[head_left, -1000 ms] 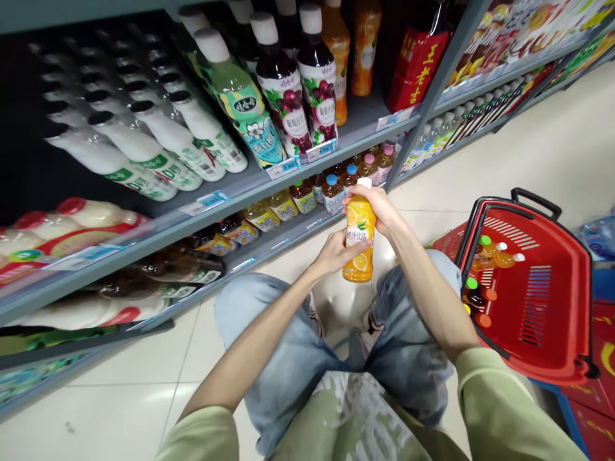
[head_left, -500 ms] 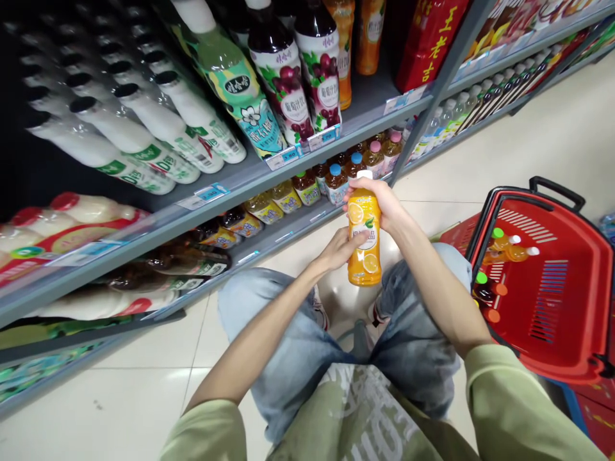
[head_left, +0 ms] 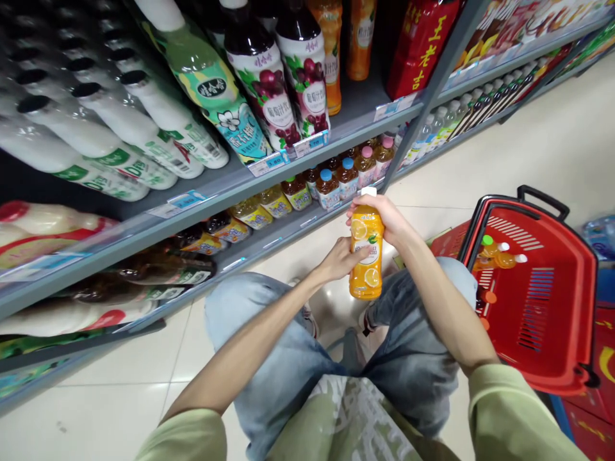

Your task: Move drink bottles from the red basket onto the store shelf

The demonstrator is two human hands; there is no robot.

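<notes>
An orange juice bottle with a white cap stands upright between my two hands, its label turned up towards me. My left hand grips its left side, the thumb lying across the label. Around the upper part, just below the cap, my right hand is wrapped from the right. Both hands are in front of my knees, beside the lower shelf with its small bottles.
Large bottles, among them grape juice, fill the shelf at upper left. A red basket holding several small bottles is on the right. Shelving continues at upper right, above a tiled floor.
The view has shifted, so the shelves and basket appear further left. The bottle and both hands sit slightly lower in view, with the same hold on the bottle.
</notes>
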